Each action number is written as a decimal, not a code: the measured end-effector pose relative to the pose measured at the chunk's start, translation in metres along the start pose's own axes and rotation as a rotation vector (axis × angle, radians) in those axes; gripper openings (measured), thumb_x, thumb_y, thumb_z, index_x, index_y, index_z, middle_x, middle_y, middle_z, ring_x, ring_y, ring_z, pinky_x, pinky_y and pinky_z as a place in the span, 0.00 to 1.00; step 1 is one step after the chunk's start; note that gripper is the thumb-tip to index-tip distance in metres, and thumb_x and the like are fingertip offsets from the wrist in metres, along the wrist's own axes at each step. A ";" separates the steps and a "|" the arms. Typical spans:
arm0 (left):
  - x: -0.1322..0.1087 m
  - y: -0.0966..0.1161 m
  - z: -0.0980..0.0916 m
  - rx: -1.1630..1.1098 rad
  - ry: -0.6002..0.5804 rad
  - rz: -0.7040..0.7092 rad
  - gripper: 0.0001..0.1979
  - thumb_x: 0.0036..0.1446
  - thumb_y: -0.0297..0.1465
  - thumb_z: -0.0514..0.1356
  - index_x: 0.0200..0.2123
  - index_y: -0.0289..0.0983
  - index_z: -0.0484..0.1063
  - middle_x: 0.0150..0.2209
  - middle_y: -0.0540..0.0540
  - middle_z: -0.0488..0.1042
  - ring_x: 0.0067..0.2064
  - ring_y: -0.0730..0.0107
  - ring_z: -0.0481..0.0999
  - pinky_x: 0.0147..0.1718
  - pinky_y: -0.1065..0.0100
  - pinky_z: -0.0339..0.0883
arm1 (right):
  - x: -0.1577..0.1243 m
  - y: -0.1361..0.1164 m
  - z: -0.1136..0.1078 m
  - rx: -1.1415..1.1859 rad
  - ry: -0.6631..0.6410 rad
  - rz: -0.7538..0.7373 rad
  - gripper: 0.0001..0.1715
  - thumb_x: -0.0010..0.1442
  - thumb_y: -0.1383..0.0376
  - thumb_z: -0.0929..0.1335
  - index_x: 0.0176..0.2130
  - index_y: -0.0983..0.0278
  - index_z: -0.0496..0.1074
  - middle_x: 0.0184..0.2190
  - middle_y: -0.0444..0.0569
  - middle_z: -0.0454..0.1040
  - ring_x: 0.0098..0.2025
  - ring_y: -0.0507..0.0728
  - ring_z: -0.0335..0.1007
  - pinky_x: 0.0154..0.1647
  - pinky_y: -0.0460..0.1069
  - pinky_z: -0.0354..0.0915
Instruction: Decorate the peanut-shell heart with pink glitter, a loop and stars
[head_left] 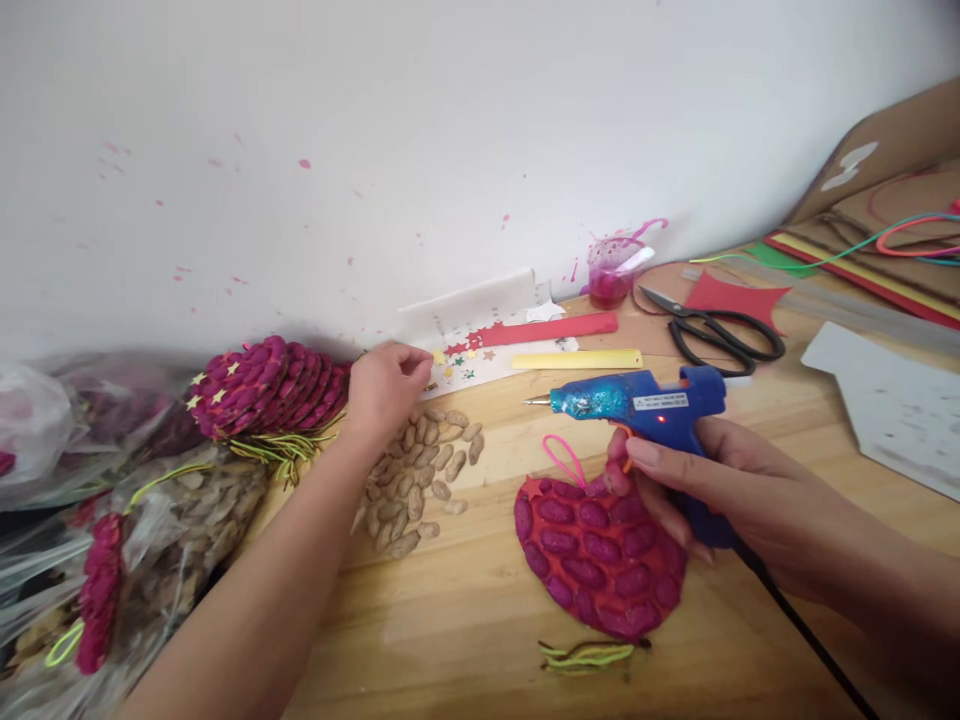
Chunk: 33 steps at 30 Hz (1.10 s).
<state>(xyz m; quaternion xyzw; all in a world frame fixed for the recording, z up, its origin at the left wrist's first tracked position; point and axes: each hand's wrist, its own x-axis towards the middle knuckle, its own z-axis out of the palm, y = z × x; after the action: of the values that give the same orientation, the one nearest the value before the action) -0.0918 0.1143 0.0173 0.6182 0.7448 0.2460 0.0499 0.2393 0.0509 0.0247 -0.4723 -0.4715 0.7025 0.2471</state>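
My right hand [739, 490] grips a blue hot glue gun [637, 403], its nozzle pointing left and a red light lit on its body. Just below the gun lies a red heart [600, 555] covered with magenta-painted peanut shells, with a pink loop at its top. My left hand [386, 385] reaches to the back of the table, fingers pinched over a white sheet with small star stickers [465, 360]. What the fingers hold is too small to see. A pile of peanuts [416, 475] lies under that wrist.
A stack of finished magenta hearts [266, 385] and plastic bags of peanuts [187, 520] sit at the left. Black scissors [724, 330], a yellow ruler [577, 359], a red strip [555, 328], a pink-stained cup [611, 275] and cardboard sheets [892, 240] lie at the back right. Yellow-green cords [589, 655] rest near the front.
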 end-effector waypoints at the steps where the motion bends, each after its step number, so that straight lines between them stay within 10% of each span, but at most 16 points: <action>1: -0.003 0.001 -0.002 -0.175 -0.021 -0.089 0.09 0.56 0.35 0.65 0.34 0.37 0.83 0.36 0.44 0.82 0.36 0.62 0.77 0.39 0.64 0.67 | 0.000 -0.001 0.000 0.011 -0.002 0.003 0.31 0.56 0.40 0.73 0.22 0.61 0.68 0.15 0.42 0.69 0.17 0.50 0.61 0.19 0.46 0.55; 10: -0.053 0.035 -0.022 -1.018 -0.258 -0.469 0.19 0.37 0.40 0.78 0.29 0.34 0.81 0.26 0.50 0.73 0.27 0.76 0.67 0.24 0.74 0.58 | 0.001 -0.008 0.002 0.076 -0.024 -0.042 0.24 0.60 0.45 0.73 0.32 0.62 0.70 0.17 0.41 0.69 0.18 0.50 0.60 0.19 0.46 0.53; 21: -0.120 0.084 0.001 -1.170 -0.583 -0.489 0.15 0.44 0.39 0.77 0.33 0.37 0.84 0.27 0.48 0.77 0.29 0.76 0.70 0.28 0.75 0.63 | 0.000 -0.011 0.011 0.057 -0.015 -0.163 0.15 0.54 0.60 0.78 0.34 0.63 0.71 0.19 0.39 0.72 0.21 0.49 0.65 0.21 0.43 0.60; 33: -0.131 0.105 0.001 -1.164 -0.612 -0.420 0.13 0.47 0.38 0.76 0.35 0.39 0.85 0.30 0.47 0.81 0.31 0.71 0.75 0.31 0.72 0.69 | 0.000 -0.008 0.016 0.133 -0.070 -0.197 0.16 0.51 0.68 0.77 0.36 0.62 0.69 0.19 0.35 0.71 0.18 0.46 0.64 0.17 0.42 0.62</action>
<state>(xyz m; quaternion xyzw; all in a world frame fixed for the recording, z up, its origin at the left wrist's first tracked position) 0.0334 0.0024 0.0314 0.3750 0.5481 0.4055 0.6281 0.2238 0.0475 0.0338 -0.3813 -0.4766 0.7206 0.3290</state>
